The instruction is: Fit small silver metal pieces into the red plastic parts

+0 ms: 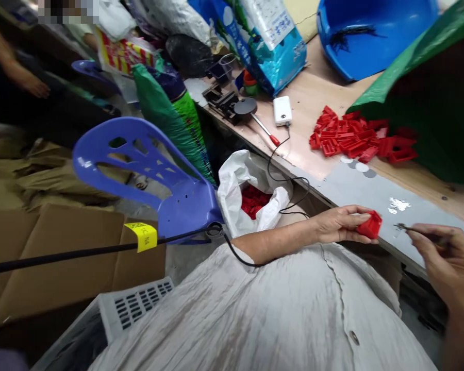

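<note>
My left hand (334,225) is closed on a small red plastic part (371,225), a hollow, box-like piece, just off the bench's front edge. To its right, my right hand (446,260) pinches a thin dark metal tool (406,228) that looks like tweezers. Its tip points at the red part but stays apart from it, with something small and shiny there, too blurred to name. Small silvery-white pieces (399,204) lie on the grey sheet (344,188) beyond my hands. Behind them is a pile of similar red plastic parts (351,136).
A white sack (232,188) of red parts stands below the bench, beside a purple chair (185,206). On the bench are a lever device (245,106), a corded white box (282,111), a blue basin (371,38) and a green sack (406,64). Another person's hand (29,82) shows far left.
</note>
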Motion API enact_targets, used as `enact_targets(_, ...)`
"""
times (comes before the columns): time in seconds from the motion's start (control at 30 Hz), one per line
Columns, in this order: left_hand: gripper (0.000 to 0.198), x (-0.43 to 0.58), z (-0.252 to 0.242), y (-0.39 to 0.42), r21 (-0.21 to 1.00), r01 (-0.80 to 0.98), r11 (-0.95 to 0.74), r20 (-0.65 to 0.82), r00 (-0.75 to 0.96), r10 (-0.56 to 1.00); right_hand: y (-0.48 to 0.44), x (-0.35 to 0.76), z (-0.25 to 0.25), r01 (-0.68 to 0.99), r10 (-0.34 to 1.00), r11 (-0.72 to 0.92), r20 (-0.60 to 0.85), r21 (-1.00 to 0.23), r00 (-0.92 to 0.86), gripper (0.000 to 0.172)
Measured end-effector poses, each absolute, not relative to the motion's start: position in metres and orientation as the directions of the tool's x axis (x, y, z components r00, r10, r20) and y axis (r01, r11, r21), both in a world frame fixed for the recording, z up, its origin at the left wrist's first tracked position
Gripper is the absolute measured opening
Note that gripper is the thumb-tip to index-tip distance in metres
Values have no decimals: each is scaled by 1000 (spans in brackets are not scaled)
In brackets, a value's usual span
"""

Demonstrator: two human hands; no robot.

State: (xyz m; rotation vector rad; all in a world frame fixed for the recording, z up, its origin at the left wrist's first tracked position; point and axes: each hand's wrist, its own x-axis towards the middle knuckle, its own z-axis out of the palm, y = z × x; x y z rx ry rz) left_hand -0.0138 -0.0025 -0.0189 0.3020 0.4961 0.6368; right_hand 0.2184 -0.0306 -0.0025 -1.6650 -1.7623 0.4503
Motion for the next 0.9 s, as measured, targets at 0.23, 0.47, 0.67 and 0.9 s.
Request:
enact_targets(0.23,23,-17,-1,-1,431,-524,735,-406,615,676,-20,186,25,697,907,384,387,-605,-164,7)
enact_targets(0.47,19,-12,3,-2,473,-466,748,-448,604,659,-14,183,23,640,830,550,431,-536,-354,10)
enact_targets(0.67,23,-12,0,-2,521,-422,742,-412,637,652,-11,185,25,620,837,546,347,-563,-422,10)
enact_targets(0.9,30,-13,-8,-2,514,-393,762,-390,684,616,-12,185,25,608,880,461,245,-647,-406,10)
